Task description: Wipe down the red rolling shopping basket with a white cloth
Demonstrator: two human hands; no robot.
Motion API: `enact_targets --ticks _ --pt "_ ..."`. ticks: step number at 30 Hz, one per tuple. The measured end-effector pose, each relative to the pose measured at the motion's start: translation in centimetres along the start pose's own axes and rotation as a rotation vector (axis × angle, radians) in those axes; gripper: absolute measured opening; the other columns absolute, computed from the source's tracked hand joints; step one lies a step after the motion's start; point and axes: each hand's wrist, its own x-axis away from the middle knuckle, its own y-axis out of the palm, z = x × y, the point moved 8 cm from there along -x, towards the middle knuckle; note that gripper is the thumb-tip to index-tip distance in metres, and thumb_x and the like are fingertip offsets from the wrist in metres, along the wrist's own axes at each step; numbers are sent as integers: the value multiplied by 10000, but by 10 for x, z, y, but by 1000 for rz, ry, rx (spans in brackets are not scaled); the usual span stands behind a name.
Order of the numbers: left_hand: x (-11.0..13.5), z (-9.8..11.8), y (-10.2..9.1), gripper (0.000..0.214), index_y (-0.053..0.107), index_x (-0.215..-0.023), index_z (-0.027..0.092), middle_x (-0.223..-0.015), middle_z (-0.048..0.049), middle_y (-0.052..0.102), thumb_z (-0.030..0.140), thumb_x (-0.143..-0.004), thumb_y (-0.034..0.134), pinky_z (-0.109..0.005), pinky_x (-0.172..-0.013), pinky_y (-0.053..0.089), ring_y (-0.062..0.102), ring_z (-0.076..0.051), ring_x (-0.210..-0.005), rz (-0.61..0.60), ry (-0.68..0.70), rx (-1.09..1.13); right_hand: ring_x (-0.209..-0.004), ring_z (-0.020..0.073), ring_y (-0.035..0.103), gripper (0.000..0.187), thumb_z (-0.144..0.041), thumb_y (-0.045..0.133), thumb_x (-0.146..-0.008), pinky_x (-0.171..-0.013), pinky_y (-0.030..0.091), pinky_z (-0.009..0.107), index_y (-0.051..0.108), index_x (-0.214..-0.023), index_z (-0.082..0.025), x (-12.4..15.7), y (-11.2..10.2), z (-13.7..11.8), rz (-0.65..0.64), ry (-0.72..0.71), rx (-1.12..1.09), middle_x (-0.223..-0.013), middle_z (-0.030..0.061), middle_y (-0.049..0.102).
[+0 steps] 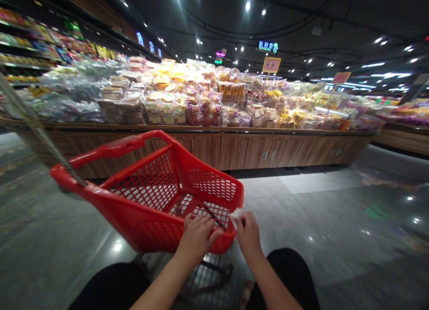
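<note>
A red plastic shopping cart (140,222) stands in front of me, turned with its handle to the left. Its basket is a perforated grid, and the floor of it shows through. My left hand (199,231) is on the cart's near rim, fingers curled over the edge and thumb pointing right. Just past the cart's right end, my right hand (247,229) pinches a crumpled white tissue (236,214) between thumb and fingers. The tissue is close to the cart's corner; whether it touches the rim I cannot tell.
Behind the cart runs a wood-panelled display counter (254,149) piled with packaged bread and snacks (201,99). A price sign (271,65) rises above it. A pole (40,126) slants up from the cart's left side. Grey tiled floor (321,220) extends to the right.
</note>
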Motion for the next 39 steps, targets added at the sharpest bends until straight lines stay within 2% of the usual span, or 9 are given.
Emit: enact_targets --ticks 4,10,16,22,29,31,35,37,39 --pt "3 -1 -3 167 588 -783 222 -805 9 631 371 -828 526 -403 -873 245 510 -180 -825 1 14 8 -681 166 508 138 -259 518 -822 -618 408 270 496 -695 -211 9 7 -4 -58 -9 -55 -734 9 532" --pt "5 -4 -6 189 576 -744 218 -782 2 622 366 -833 501 -420 -897 244 511 -184 -832 2 7 -2 -674 171 513 143 -257 516 -793 -623 406 277 505 -661 -205 -15 -3 3 60 40 -36 -700 7 534" --pt "6 -4 -9 199 576 -758 221 -788 3 619 361 -848 467 -431 -897 247 515 -186 -834 -26 18 17 -657 165 532 162 -312 535 -793 -602 407 260 534 -674 -202 1 7 4 -42 105 -130 -700 4 571" --pt "10 -9 -11 201 569 -756 218 -802 1 616 358 -849 459 -442 -916 241 522 -188 -852 -48 9 21 -690 174 518 146 -274 515 -772 -643 403 276 510 -646 -202 -31 3 12 92 98 -77 -708 12 557" --pt "17 -14 -14 177 557 -736 216 -789 10 606 336 -837 476 -447 -928 221 519 -182 -853 -59 18 41 -659 165 537 183 -339 540 -792 -608 400 254 521 -672 -201 -1 14 6 -55 129 -144 -689 -1 577" --pt "19 -15 -16 176 550 -729 214 -782 13 602 333 -835 476 -446 -930 217 514 -180 -850 -58 22 50 -660 166 533 169 -331 546 -776 -613 399 257 528 -670 -200 -12 13 8 -39 112 -128 -690 -1 575" --pt "22 -16 -19 175 545 -721 212 -772 14 599 326 -833 473 -451 -929 210 509 -181 -843 -55 23 50 -651 175 512 169 -323 529 -747 -620 393 276 512 -633 -199 -51 8 21 79 118 -74 -655 0 547" --pt "21 -16 -19 175 545 -715 211 -769 13 598 323 -830 475 -448 -925 212 508 -180 -838 -51 25 51 -628 172 509 183 -338 524 -749 -600 395 275 510 -631 -199 -55 8 25 91 127 -74 -632 -2 546" --pt "21 -16 -19 178 547 -714 211 -765 14 597 327 -829 476 -443 -925 213 508 -177 -831 -50 29 62 -582 162 510 196 -353 530 -753 -555 397 262 516 -635 -198 -43 11 26 64 138 -97 -603 -7 550"
